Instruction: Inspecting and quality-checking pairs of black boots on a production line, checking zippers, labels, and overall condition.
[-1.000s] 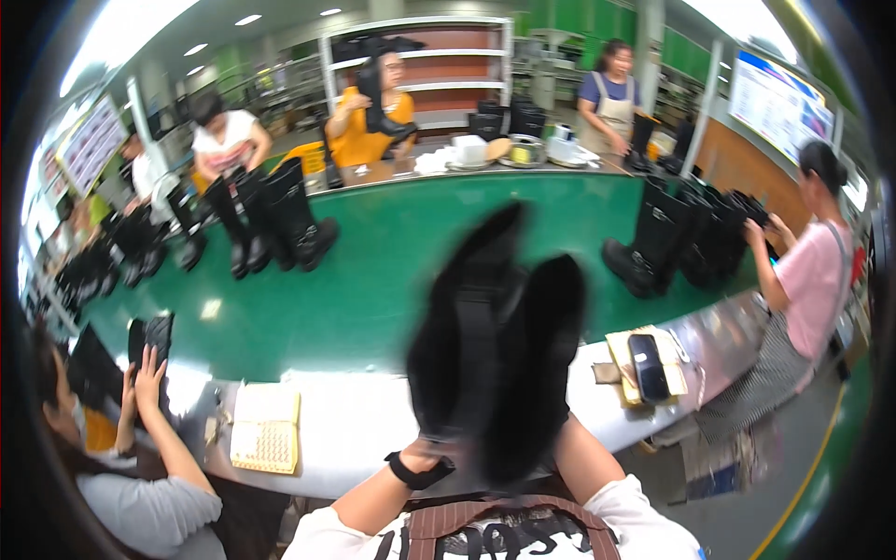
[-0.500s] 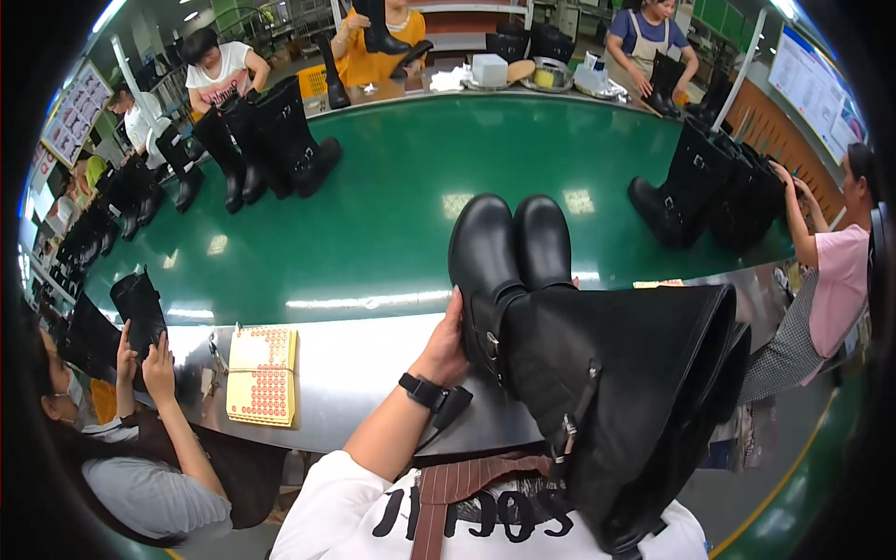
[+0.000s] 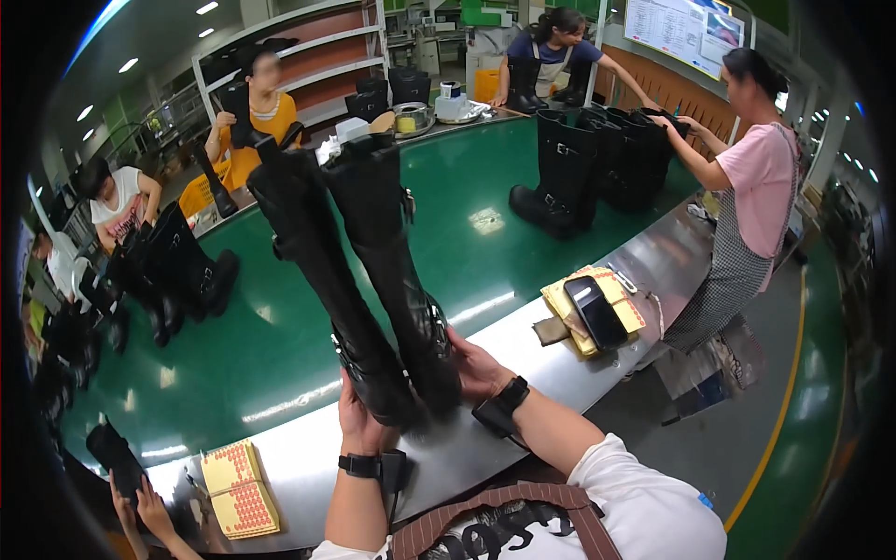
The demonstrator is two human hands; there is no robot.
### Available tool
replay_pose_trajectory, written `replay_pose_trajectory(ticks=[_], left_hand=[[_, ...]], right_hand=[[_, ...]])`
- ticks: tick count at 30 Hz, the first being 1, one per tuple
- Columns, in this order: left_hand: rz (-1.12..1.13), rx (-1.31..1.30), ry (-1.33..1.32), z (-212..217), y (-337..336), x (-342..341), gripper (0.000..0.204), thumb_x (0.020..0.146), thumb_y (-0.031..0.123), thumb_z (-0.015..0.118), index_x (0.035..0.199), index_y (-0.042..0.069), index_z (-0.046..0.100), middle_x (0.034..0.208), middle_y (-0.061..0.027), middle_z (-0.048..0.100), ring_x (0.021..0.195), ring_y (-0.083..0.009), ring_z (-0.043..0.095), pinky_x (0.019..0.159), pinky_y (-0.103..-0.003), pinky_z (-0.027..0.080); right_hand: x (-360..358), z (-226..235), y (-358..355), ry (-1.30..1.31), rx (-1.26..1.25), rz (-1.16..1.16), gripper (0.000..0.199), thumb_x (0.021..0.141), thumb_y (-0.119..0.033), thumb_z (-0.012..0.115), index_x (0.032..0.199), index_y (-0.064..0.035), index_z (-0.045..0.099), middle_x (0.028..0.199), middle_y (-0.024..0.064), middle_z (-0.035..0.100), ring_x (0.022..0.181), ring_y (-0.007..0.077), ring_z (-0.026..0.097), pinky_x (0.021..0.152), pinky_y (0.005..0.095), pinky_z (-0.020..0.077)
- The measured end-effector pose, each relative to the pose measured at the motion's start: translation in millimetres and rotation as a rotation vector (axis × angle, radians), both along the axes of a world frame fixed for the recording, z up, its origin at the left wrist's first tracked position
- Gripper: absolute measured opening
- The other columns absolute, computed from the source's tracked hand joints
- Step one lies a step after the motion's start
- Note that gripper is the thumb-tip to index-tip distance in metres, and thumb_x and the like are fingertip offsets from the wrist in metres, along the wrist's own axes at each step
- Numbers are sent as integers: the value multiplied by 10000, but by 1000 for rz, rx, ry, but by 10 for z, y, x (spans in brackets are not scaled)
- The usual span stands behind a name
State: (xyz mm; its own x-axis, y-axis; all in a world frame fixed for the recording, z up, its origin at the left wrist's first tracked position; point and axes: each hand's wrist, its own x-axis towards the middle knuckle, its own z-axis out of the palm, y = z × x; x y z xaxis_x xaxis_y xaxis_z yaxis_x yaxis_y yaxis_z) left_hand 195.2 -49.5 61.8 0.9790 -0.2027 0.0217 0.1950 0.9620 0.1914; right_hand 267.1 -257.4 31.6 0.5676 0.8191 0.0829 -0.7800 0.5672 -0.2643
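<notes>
A pair of tall black boots with metal buckles is held up in front of me, a left boot point(image 3: 322, 271) and a right boot point(image 3: 381, 233) side by side. Their shafts point up and away, and the feet are nearest to me, slightly blurred. My left hand point(image 3: 359, 418) is closed against the outer side of the left boot's foot. Around the outer side of the right boot, near its ankle buckles, my right hand point(image 3: 478, 367) is closed too. Some of the fingers on both hands are hidden behind the boots. Each wrist wears a black strap with a small box.
A green conveyor belt point(image 3: 457, 219) runs beyond a metal ledge point(image 3: 308, 467). Yellow card bundles lie on the ledge, one at left point(image 3: 240, 490) and one at right under a phone point(image 3: 597, 313). Co-workers handle more black boots point(image 3: 555, 177) around the belt.
The boots have swung from lying toward my right, toes away, to shafts up and away with feet toward me. My right hand has come into sight. The view has turned right.
</notes>
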Motion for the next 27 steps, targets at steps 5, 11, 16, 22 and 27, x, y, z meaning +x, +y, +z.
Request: replay_pose_trajectory(ticks=[5, 11, 16, 22, 27], left_hand=[[88, -90, 63, -144, 134, 55, 582, 958, 479, 499, 1407, 114, 438, 1417, -93, 496, 1304, -293, 468, 1110, -474, 349], [249, 200, 48, -241, 215, 122, 649, 930, 519, 530, 1426, 122, 397, 1423, -72, 492, 1308, -252, 470, 1085, -445, 386], [250, 227, 54, -267, 224, 118, 648, 930, 515, 534, 1423, 118, 397, 1429, -75, 485, 1315, -253, 461, 1094, -434, 373], [264, 269, 93, -270, 227, 132, 650, 941, 519, 514, 1432, 115, 380, 1430, -75, 483, 1314, -246, 461, 1090, -420, 370], [246, 308, 130, -268, 215, 129, 645, 949, 531, 492, 1437, 127, 371, 1441, -63, 471, 1316, -237, 455, 1077, -414, 374]], right_hand=[[-2, 27, 16, 69, -107, -196, 695, 906, -504, 559, 1433, -82, 395, 1438, 121, 467, 1331, 297, 436, 1131, 524, 293], [41, 6, 11, 18, -289, -444, 623, 898, -449, 632, 1393, -126, 433, 1374, 85, 524, 1268, 261, 490, 1072, 464, 386], [43, 31, 1, 13, -307, -524, 615, 895, -442, 641, 1382, -124, 441, 1361, 74, 525, 1257, 252, 492, 1058, 453, 407], [43, 83, -2, 11, -360, -571, 616, 924, -442, 595, 1404, -97, 420, 1388, 91, 513, 1279, 263, 487, 1079, 440, 404], [41, 98, 14, -30, -376, -572, 603, 910, -436, 625, 1384, -115, 438, 1356, 80, 525, 1253, 264, 495, 1047, 483, 410]])
